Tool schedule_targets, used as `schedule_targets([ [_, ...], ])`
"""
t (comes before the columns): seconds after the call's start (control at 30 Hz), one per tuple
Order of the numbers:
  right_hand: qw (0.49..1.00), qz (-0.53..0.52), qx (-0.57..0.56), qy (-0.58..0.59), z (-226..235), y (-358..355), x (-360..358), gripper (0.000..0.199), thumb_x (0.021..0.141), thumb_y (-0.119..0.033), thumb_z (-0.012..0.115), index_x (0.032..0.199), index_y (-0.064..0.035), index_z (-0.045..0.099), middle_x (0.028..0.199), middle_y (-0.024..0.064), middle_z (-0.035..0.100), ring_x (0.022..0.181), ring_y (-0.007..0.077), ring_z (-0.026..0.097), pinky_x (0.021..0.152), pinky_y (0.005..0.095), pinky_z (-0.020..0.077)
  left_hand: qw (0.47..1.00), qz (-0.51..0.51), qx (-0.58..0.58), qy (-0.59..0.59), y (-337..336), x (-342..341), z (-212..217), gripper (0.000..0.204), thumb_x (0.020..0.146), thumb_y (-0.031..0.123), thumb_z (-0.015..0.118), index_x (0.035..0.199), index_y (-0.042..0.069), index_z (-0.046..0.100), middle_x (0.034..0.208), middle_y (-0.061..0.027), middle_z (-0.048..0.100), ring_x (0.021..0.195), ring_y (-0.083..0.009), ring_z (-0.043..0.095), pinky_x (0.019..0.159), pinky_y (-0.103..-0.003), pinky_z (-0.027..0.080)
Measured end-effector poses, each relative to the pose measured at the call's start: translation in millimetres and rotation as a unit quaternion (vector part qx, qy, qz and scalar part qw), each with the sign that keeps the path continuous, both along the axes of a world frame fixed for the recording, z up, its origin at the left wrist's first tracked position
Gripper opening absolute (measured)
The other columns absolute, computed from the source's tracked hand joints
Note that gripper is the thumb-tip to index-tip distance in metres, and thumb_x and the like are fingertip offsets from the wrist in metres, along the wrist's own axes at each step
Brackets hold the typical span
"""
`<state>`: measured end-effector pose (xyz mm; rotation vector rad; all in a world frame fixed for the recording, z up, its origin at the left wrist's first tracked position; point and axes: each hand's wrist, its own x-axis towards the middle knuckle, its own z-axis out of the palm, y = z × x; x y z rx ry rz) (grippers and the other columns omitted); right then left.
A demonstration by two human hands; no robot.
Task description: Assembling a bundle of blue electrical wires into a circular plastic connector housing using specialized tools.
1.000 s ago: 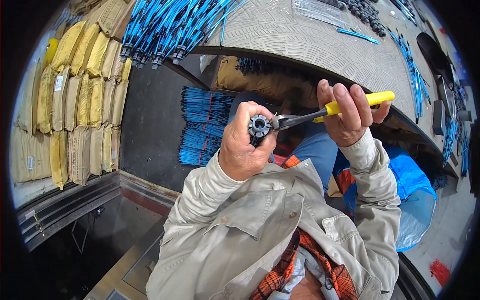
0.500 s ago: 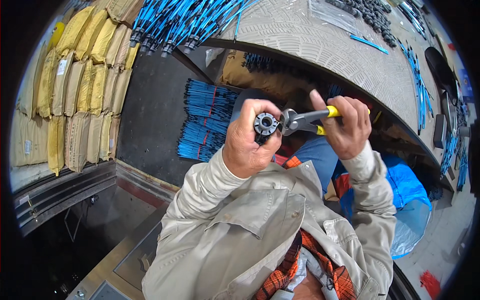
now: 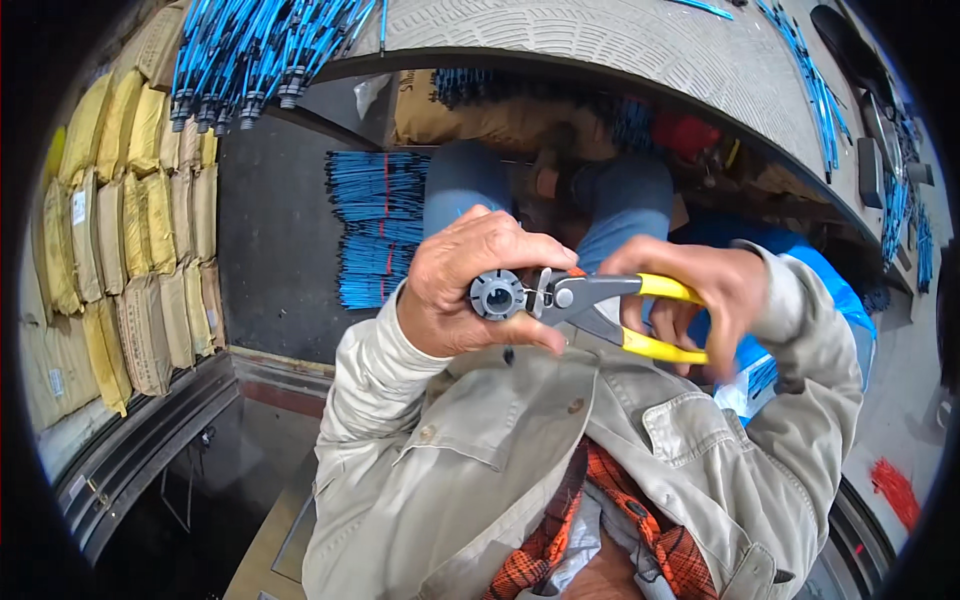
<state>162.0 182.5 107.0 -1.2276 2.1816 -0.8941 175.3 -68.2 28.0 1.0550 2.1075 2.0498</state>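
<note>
In front of my chest, my left hand is wrapped round a round dark fitting with a notched grey ring end and a hole in its middle. My right hand grips end-cutting pincers by their yellow handles, which are spread apart. The pincers' head meets the right side of the fitting, between my left thumb and fingers. A small bright metal piece shows by the jaws; its exact shape is hard to make out. Whatever lies behind the fitting is hidden by my left hand.
A grey-topped bench crosses the far side, with blue thin tubes overhanging its left end. Bundled blue tubes lie on the floor. Stacked yellow-brown sacks line the left. A blue bag stands at the right, near red strands.
My right hand has turned and shifted lower on the pincers, whose handles are now spread wider. The pincers and fitting sit slightly lower, and the whole view has shifted.
</note>
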Motion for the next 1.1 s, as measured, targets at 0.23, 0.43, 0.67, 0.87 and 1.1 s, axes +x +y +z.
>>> schedule_targets([
  [0.23, 0.989, -0.050, -0.011, 0.138, -19, 2, 18, 0.049, 0.080, -0.017, 0.058, 0.121, 0.0035, 0.042, 0.098, 0.0185, 0.059, 0.062, 0.0223, 0.058, 0.053, 0.0275, 0.0483, 0.990, 0.035, 0.044, -0.129, 1, -1, 2, 0.056, 0.046, 0.025, 0.084, 0.094, 0.005, 0.065, 0.081, -0.0039, 0.064, 0.062, -0.0134, 0.047, 0.066, -0.025, 0.038],
  [0.43, 0.588, -0.016, -0.138, -0.797, -41, 16, -1, 0.050, 0.080, -0.015, 0.059, 0.124, 0.0037, 0.041, 0.109, 0.0187, 0.053, 0.063, 0.0209, 0.057, 0.051, 0.0271, 0.0480, 0.994, -0.096, -0.006, -0.047, -9, -11, 3, 0.060, 0.046, 0.031, 0.086, 0.092, 0.000, 0.064, 0.084, -0.0103, 0.064, 0.069, -0.0169, 0.051, 0.068, -0.029, 0.041],
  [0.67, 0.962, -0.052, -0.117, -0.240, -13, 9, 3, 0.051, 0.082, -0.009, 0.058, 0.127, 0.0031, 0.037, 0.098, 0.0179, 0.057, 0.062, 0.0190, 0.057, 0.049, 0.0254, 0.0474, 0.996, 0.004, 0.042, -0.079, 1, -3, 0, 0.056, 0.047, 0.023, 0.084, 0.095, 0.002, 0.064, 0.085, -0.0063, 0.064, 0.065, -0.0139, 0.047, 0.063, -0.024, 0.039],
  [0.87, 0.791, -0.034, -0.109, -0.601, -31, 21, -4, 0.060, 0.080, -0.010, 0.061, 0.131, 0.0005, 0.031, 0.093, 0.0162, 0.058, 0.059, 0.0170, 0.055, 0.047, 0.0239, 0.0459, 0.986, -0.080, -0.004, -0.150, -3, -15, 8, 0.055, 0.048, 0.023, 0.084, 0.094, 0.002, 0.064, 0.085, -0.0067, 0.063, 0.066, -0.0150, 0.048, 0.065, -0.025, 0.040],
  [1.1, 0.856, -0.005, -0.218, -0.469, -32, 22, -7, 0.056, 0.080, -0.009, 0.060, 0.129, -0.0009, 0.033, 0.092, 0.0157, 0.059, 0.057, 0.0174, 0.055, 0.047, 0.0239, 0.0452, 0.996, -0.064, 0.008, -0.058, 4, -17, -1, 0.056, 0.049, 0.024, 0.084, 0.096, 0.002, 0.064, 0.085, -0.0068, 0.063, 0.068, -0.0143, 0.049, 0.065, -0.024, 0.040],
])
